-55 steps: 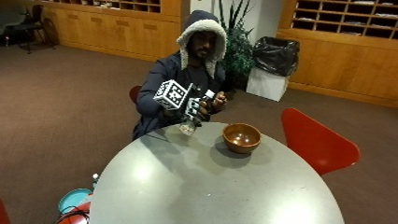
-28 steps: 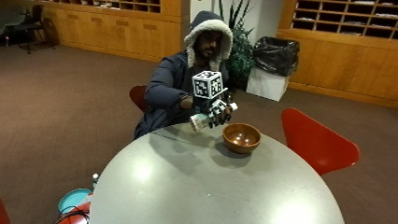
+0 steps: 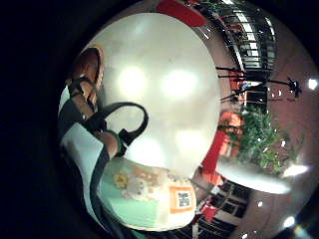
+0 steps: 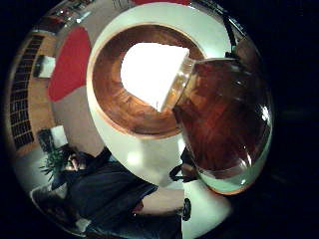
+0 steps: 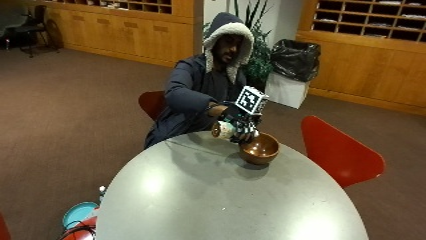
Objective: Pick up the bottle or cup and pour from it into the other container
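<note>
the bottle [image 5: 224, 130] is held tipped on its side in the gloved right hand [image 5: 241, 126], the fingers curled round its body; its long axis runs left to right, the mouth at the right end, directly over the wooden bowl [image 5: 259, 149] on the counter [image 5: 200, 200]; in the thumb side view the bottle [image 4: 219, 119] shows brown contents; the bowl [image 4: 112, 99] looks empty; further tilt is judged necessary.

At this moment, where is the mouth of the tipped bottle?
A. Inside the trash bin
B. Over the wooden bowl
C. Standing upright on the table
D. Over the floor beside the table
B: the right hand holds the bottle tipped, mouth above the wooden bowl.
</note>
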